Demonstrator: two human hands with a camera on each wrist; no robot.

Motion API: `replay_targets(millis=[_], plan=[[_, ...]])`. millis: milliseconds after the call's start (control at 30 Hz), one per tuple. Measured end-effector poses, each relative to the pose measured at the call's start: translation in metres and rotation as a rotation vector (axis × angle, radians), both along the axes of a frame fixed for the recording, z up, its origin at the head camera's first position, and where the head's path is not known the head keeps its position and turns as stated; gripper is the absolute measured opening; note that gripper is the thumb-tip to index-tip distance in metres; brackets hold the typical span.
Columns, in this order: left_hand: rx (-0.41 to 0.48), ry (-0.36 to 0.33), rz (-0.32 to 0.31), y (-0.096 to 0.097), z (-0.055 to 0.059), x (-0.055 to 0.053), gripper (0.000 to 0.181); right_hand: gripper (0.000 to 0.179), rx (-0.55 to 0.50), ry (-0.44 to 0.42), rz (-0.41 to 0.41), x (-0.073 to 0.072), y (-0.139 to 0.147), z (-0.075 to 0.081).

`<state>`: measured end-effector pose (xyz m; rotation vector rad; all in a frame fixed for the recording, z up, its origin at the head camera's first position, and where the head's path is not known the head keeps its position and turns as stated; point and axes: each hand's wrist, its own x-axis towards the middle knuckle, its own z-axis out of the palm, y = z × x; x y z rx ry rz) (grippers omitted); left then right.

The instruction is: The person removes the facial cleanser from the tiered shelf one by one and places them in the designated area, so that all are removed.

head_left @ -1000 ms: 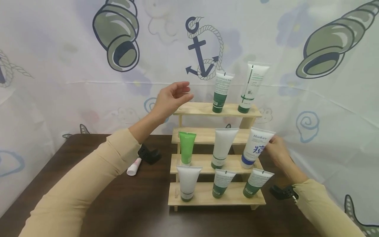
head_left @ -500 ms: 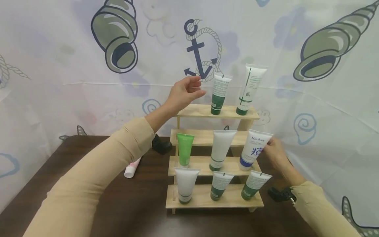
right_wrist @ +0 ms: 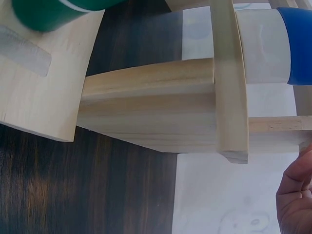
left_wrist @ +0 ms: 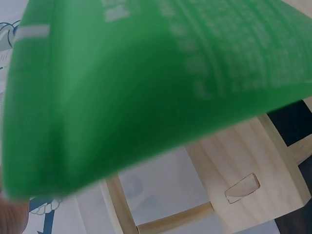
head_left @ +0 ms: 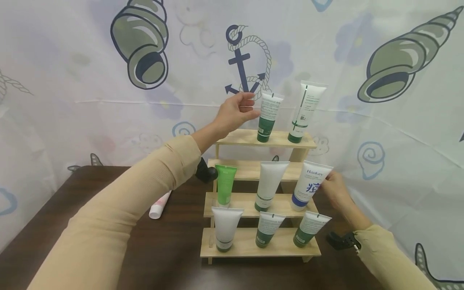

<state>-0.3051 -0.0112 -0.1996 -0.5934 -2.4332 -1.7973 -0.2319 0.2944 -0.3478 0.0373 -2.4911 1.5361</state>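
Observation:
My left hand (head_left: pixel 237 110) reaches over the left end of the wooden rack's (head_left: pixel 250 251) top tier. Its thumb and fingers are spread, beside a small white-and-green squeeze tube (head_left: pixel 268 117); I cannot tell whether they touch it. My right hand (head_left: pixel 338 188) is at the rack's right side, behind a white tube with a blue cap (head_left: pixel 311 183). Curled fingers (right_wrist: pixel 295 195) meet the wood at the right wrist view's edge; the tips are hidden. A green tube (left_wrist: pixel 146 87) fills much of the left wrist view, in front of the left wrist.
A taller white tube (head_left: pixel 307 112) stands at the top tier's right. Lower tiers bear a white tube (head_left: pixel 270 185), another white tube (head_left: pixel 225 228) and two small white-and-green tubes, one at the middle (head_left: pixel 267 228). A pinkish-white tube (head_left: pixel 159 205) lies on the dark table (head_left: pixel 163 257).
My left hand has moved right along the top tier, up to the small white-and-green tube. The right hand has stayed at the rack's side. The head view has shifted slightly.

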Motion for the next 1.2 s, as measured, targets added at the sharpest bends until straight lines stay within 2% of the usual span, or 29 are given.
replay_targets(millis=[500,767,1200], plan=[[-0.037,0.003,-0.046,0.01,0.004,0.0,0.058,0.018,-0.002,0.001,0.015,-0.001,0.0,0.0],[-0.052,0.004,-0.039,0.015,0.005,0.001,0.059,0.019,0.013,-0.007,0.014,-0.001,0.001,0.0],[-0.095,0.062,-0.01,0.02,0.003,0.0,0.052,0.02,0.0,0.0,0.012,0.002,-0.001,0.001]])
